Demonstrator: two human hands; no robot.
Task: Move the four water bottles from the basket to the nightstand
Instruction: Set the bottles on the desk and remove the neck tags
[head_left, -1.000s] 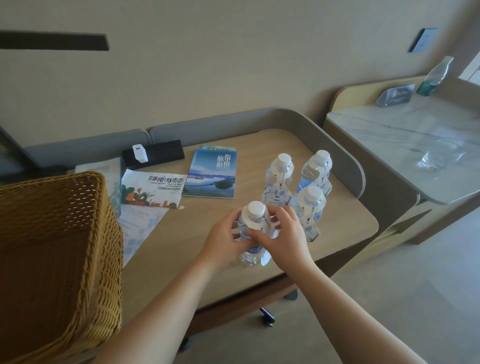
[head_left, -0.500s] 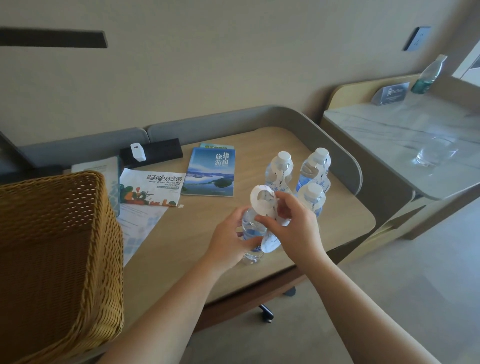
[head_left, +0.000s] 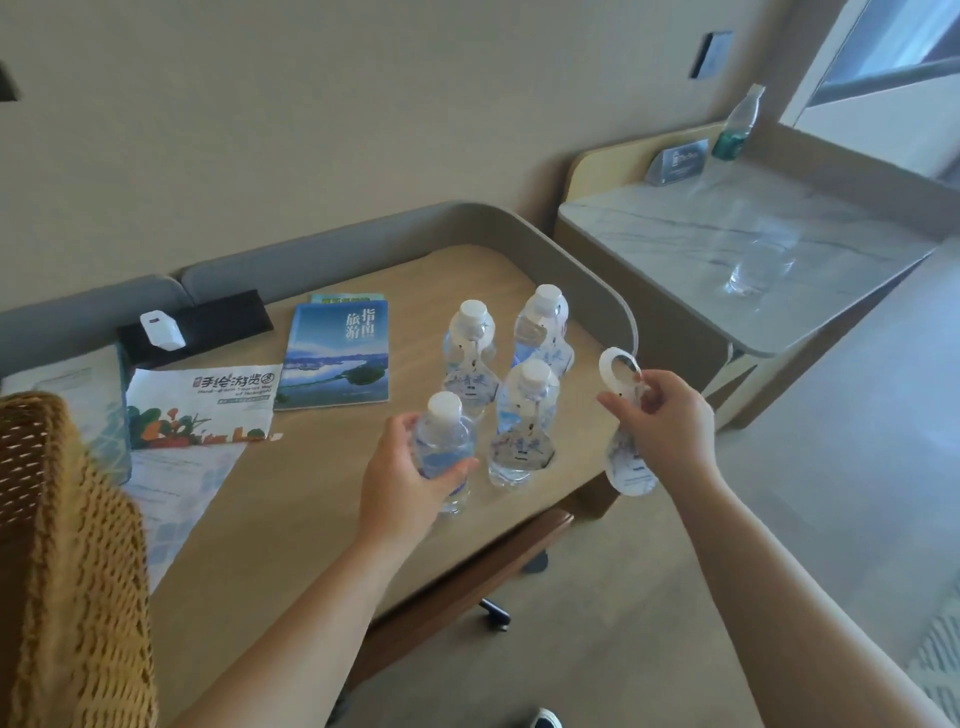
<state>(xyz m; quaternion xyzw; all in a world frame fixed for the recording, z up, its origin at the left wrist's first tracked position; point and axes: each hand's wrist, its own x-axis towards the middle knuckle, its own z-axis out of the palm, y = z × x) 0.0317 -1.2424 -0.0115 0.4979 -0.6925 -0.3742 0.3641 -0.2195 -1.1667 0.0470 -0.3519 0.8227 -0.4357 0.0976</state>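
Head view: left hand (head_left: 402, 467) fingers wrapped around the nearest water bottle (head_left: 444, 457), standing on the nightstand (head_left: 311, 493). Three more bottles (head_left: 524, 421) stand just beyond those fingers, while the right hand (head_left: 662, 421) pinches a paper neck tag (head_left: 626, 457) off the nightstand's edge.

bare forearms, sleeveless as far as visible

1 head-worn view looks forward and down, close over the nightstand (head_left: 322, 499) top.
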